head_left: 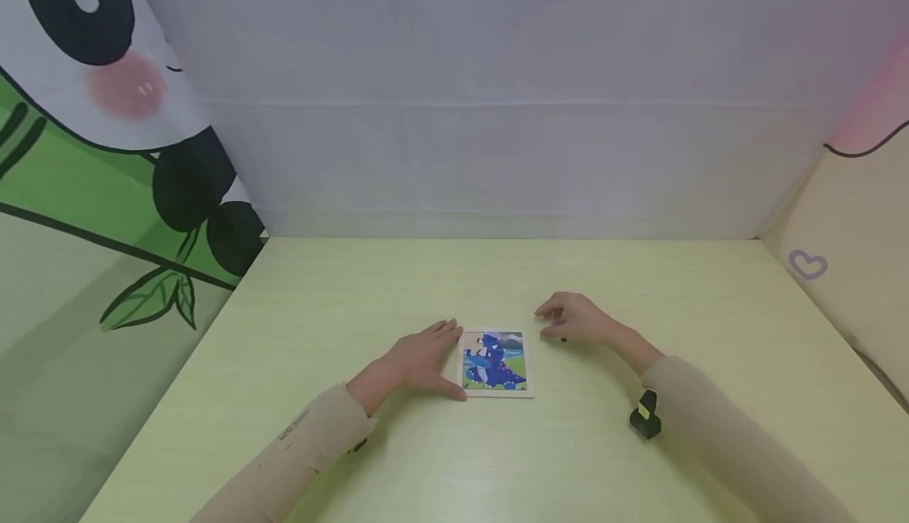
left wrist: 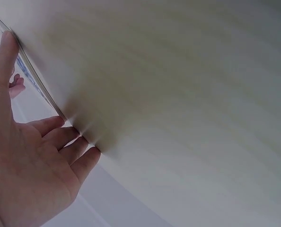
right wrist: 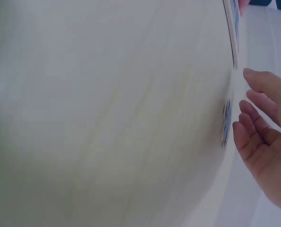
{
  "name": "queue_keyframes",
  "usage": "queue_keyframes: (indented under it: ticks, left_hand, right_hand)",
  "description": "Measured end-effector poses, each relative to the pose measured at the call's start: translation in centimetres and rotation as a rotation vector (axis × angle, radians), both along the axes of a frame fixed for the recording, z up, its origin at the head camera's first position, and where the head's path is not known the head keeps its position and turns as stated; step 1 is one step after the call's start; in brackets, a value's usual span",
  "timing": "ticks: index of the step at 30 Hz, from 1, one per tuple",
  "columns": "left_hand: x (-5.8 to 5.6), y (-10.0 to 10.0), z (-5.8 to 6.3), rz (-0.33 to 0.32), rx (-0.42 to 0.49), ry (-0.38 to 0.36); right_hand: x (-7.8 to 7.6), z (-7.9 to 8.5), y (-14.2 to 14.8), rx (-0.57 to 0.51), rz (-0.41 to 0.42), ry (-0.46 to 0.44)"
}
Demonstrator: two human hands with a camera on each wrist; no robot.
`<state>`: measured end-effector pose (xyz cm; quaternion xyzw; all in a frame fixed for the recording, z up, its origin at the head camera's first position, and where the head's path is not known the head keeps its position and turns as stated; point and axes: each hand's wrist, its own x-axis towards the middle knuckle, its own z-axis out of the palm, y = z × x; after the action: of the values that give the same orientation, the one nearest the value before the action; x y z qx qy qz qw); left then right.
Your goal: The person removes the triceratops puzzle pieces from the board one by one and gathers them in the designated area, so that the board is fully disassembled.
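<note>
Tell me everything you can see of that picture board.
The picture board is thin, flat and roughly square, with a pale, wood-like border around a blue cartoon creature on a colourful scene. A beige patch shows at its upper left; bare board or print, I can't tell. It lies face up on the pale table. The left hand touches its left edge; the right hand is clear of it.

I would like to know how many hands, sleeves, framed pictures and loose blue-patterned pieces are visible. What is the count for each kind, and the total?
Hands: 2 (left hand, right hand)
Sleeves: 2 (left sleeve, right sleeve)
Framed pictures: 1 (framed picture)
Loose blue-patterned pieces: 1 (small piece near the right hand)
Total: 6
</note>
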<state>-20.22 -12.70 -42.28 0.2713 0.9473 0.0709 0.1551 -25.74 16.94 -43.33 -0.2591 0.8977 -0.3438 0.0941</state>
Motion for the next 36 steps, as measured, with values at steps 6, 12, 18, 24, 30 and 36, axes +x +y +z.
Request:
queue_keyframes:
  ticks: [6, 12, 18, 24, 30, 36]
  left_hand:
    - [0.1, 0.1, 0.0, 0.007, 0.010, -0.006]
    - [0.1, 0.2, -0.1, 0.008, 0.007, -0.012]
    - [0.1, 0.1, 0.0, 0.008, 0.012, -0.012]
    - [0.0, 0.1, -0.1, 0.008, 0.012, -0.005]
    - [-0.1, 0.1, -0.2, 0.011, 0.012, -0.002]
    - [-0.1, 0.0, -0.3, 0.018, 0.000, -0.001]
  right_hand:
    - [0.4, 0.0, -2.9, 0.006, 0.042, -0.013]
    - [0.8, -0.2, -4.9, 0.016, 0.045, -0.037]
    - [1.1, -0.3, -5.9, 0.057, 0.085, -0.003]
    - [1.3, -0.1, -6.3, 0.098, 0.086, 0.011]
    - [1.3, -0.1, -6.6, 0.109, 0.077, 0.010]
    - [1.3, 0.0, -7.0, 0.090, 0.039, -0.046]
